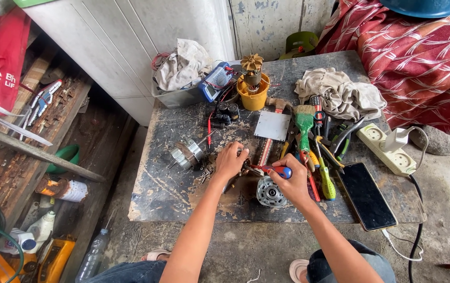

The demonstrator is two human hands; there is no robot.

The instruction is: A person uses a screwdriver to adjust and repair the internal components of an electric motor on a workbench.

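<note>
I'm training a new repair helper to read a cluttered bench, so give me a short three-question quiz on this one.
1. True or false: the right hand holds a screwdriver with a red and blue handle.
2. What lies on the table just right of the right forearm? A) a dark smartphone B) a hammer C) a glass jar
3. What stands inside the yellow cup at the far side of the table?

Key
1. True. The left hand steadies a small part beside it, too hidden to identify.
2. A, the smartphone, with a white cable at its near end.
3. A motor rotor with copper windings, standing upright.
</note>
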